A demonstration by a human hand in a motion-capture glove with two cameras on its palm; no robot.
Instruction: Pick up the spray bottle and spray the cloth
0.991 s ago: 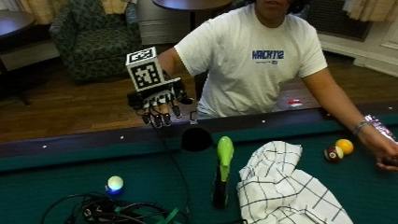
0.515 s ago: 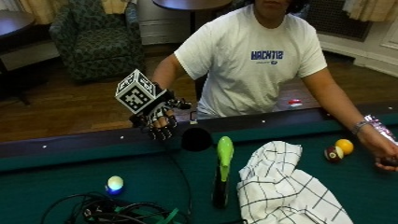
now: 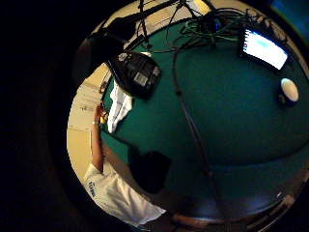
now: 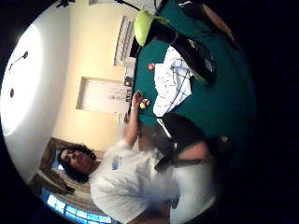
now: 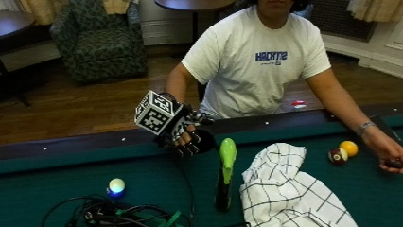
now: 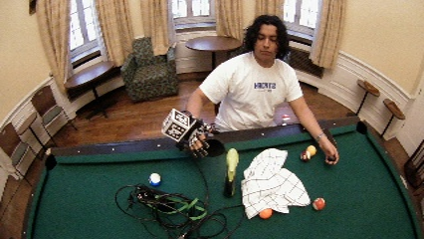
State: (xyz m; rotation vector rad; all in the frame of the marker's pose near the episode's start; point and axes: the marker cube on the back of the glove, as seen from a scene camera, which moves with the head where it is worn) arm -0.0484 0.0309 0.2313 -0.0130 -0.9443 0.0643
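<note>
A spray bottle (image 5: 224, 176) with a dark body and a green head stands upright on the green felt; it also shows in the wide view (image 6: 230, 175) and both palm views (image 4: 194, 52) (image 3: 138, 75). Just right of it lies a white checked cloth (image 5: 291, 189) (image 6: 271, 184), crumpled on the felt. My gloved right hand (image 5: 183, 138) (image 6: 199, 142) hovers over the near rail, up and left of the bottle's head and apart from it. Its fingers hang loosely curled and hold nothing.
The person's bare hand (image 5: 391, 160) rests on the felt by the right rail, near a yellow ball (image 5: 348, 148) and a maroon ball (image 5: 337, 156). A white-and-blue ball (image 5: 116, 186) and a cable tangle (image 5: 116, 215) lie front left. Two orange balls (image 6: 265, 213) lie past the cloth.
My right hand has come down and rightward, from above the rail toward the bottle's green head. The bottle and cloth have not moved.
</note>
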